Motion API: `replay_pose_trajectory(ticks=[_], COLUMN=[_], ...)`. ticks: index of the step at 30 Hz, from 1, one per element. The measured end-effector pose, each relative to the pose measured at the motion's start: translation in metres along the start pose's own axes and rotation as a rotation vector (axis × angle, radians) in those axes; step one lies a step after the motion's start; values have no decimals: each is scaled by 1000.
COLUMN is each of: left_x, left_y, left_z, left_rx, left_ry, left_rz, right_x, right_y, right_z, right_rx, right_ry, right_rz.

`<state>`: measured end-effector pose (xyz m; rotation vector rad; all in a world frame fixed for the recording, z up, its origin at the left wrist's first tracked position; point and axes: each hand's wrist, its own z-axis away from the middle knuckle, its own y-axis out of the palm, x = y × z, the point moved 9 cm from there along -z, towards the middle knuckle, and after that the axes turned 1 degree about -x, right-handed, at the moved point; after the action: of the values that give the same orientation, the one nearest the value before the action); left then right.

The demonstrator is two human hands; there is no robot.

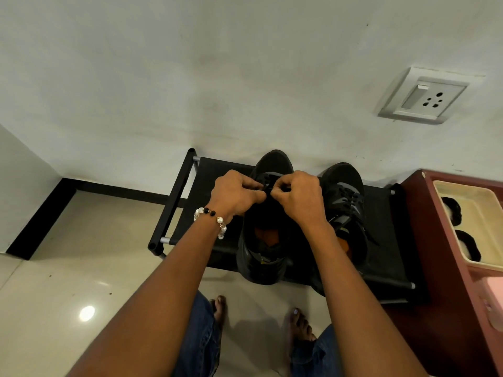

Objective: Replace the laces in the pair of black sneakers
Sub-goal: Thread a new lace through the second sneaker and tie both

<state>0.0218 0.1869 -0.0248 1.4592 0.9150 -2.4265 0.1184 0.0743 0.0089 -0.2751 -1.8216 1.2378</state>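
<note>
Head view, looking down: two black sneakers side by side on a low black shoe rack (386, 213) against a pale wall. Left hand (235, 194) and right hand (298, 195) meeting over the left sneaker (262, 240), fingers curled and pinching a thin black lace (268, 188) near the toe-end eyelets. Right sneaker (347, 202) apart from both hands, fully laced. Best worked by keeping the lace flat, feeding the tip straight through each eyelet, then evening both ends. Matte mesh uppers, orange insoles, glossy floor tiles (81, 281), beaded bracelet (211, 220) at the left wrist.
</note>
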Motion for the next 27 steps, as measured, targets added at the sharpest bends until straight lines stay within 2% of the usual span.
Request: replay_pose_trajectory(ticks=[11,18,27], left_x=[3,7,1], left_y=[1,1,7], left_z=[-1,-1,2], left_rx=[9,16,143], left_ry=[-36,-66,-47], left_rz=[87,134,137], right_x=[6,-10,-31], right_y=[13,6,21], right_z=[0,-1,3], right_rx=[31,-58,24], right_ry=[-42,57,263], right_rz=[114,-186,-408])
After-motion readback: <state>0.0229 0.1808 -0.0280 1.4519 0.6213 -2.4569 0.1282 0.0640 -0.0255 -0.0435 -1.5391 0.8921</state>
